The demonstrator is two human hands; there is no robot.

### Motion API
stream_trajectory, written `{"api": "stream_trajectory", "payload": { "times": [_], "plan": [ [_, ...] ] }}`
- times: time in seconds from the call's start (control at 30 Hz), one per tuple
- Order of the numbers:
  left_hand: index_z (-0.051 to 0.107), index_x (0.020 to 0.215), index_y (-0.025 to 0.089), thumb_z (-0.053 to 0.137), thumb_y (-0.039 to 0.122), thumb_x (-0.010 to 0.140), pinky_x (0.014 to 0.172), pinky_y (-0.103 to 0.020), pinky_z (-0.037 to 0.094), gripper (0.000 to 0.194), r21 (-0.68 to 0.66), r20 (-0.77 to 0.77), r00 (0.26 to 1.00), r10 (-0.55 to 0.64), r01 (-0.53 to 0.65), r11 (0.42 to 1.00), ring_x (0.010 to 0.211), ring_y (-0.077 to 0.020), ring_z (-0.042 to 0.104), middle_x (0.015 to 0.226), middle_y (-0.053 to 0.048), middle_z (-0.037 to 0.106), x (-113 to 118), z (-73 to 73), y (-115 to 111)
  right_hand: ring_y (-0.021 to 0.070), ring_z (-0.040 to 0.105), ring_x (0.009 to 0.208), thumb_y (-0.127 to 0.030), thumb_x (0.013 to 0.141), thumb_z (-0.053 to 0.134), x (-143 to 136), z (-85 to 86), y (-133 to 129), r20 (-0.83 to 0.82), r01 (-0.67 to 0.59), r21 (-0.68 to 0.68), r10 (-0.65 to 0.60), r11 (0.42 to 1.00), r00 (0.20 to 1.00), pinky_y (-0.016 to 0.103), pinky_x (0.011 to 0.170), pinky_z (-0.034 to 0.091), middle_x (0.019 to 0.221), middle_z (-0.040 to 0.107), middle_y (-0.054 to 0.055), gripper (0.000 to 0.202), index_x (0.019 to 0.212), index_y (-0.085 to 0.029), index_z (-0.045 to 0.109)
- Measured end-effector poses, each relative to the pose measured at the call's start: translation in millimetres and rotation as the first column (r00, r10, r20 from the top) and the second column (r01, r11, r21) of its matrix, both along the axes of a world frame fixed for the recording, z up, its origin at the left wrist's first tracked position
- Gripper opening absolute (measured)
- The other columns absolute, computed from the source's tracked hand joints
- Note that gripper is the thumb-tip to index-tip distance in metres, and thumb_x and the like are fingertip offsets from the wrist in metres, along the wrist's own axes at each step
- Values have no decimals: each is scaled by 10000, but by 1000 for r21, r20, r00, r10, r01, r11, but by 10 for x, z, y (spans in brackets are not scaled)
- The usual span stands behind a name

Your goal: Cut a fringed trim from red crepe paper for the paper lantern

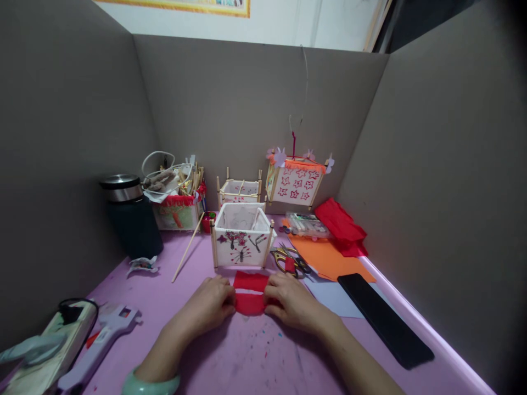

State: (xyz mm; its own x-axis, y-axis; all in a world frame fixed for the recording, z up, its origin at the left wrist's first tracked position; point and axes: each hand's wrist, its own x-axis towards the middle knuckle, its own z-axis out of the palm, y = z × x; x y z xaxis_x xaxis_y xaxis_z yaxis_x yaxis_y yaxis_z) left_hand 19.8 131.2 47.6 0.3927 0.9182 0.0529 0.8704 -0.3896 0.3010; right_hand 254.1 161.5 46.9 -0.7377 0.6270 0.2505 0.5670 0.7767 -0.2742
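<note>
A strip of red crepe paper (249,304) lies stretched between my two hands, low over the pink tabletop. My left hand (211,302) pinches its left end, and my right hand (290,302) pinches the right end. Just behind it another red piece (250,281) shows, with a pale gap between the two; whether they join under my fingers is hidden. Right behind the paper stands a white box lantern (241,247) with stick corner posts and drawn flowers on its front. Black-and-yellow scissors (289,262) rest beyond my right hand.
On the left are a dark thermos (134,225), a wooden stick (187,249), a glue gun (101,343) and a power strip (53,351). A decorated lantern (296,182) hangs at the back. Orange paper (329,257), red crepe paper (341,227) and a black phone (382,318) lie right.
</note>
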Motion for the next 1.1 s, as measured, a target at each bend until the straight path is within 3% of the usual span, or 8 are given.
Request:
{"api": "stream_trajectory", "payload": {
  "times": [0.2, 0.5, 0.77, 0.9, 1.0, 1.1],
  "plan": [
    [648, 691, 193, 536, 212, 746, 696, -288, 375, 126, -21, 0, 1000, 25, -25, 999, 769, -189, 556, 764, -50, 640, 5, -1, 3, 141, 552, 730, -276, 821, 636, 2, -50, 25, -7, -18, -83, 18, 996, 1000, 249, 637, 357, 782, 643, -10, 82, 779, -213, 666],
    [614, 677, 185, 504, 247, 780, 702, -304, 371, 163, -1, -33, 996, 85, -85, 996, 771, -192, 555, 802, -56, 618, 52, 23, -18, 145, 541, 626, -227, 765, 639, -22, -103, 4, 12, 140, -78, -140, 987, 990, 247, 555, 289, 683, 634, -8, 88, 679, -206, 640],
    [617, 683, 190, 532, 257, 747, 736, -327, 368, 125, -5, -62, 983, 174, -175, 985, 808, -210, 563, 828, -59, 618, 38, -8, 7, 125, 503, 593, -188, 729, 626, -11, -54, -11, 21, 188, -158, -187, 969, 982, 242, 524, 241, 655, 607, -21, 86, 647, -201, 605],
    [624, 712, 194, 499, 267, 776, 729, -302, 377, 157, -76, 8, 982, 187, -186, 980, 803, -194, 558, 831, -53, 619, -76, 9, 35, 122, 495, 605, -188, 733, 607, 0, -1, -13, 64, 207, -192, -199, 959, 978, 242, 526, 234, 689, 619, -11, 64, 670, -195, 616],
    [633, 813, 211, 608, 352, 706, 696, -281, 383, 179, -153, 74, 985, 153, -141, 978, 797, -190, 545, 873, -33, 616, -155, 49, 24, 122, 495, 626, -222, 746, 597, 5, 21, -8, 99, 202, -210, -185, 957, 978, 241, 535, 235, 712, 622, -6, 66, 693, -189, 619],
    [640, 816, 219, 686, 329, 611, 717, -291, 377, 237, -153, 29, 992, 121, -115, 982, 830, -205, 537, 906, -31, 612, -174, 63, 15, 122, 499, 643, -232, 750, 585, 10, 16, -1, 101, 198, -222, -179, 955, 979, 238, 540, 231, 717, 623, -8, 68, 704, -188, 612]
  ]
}}
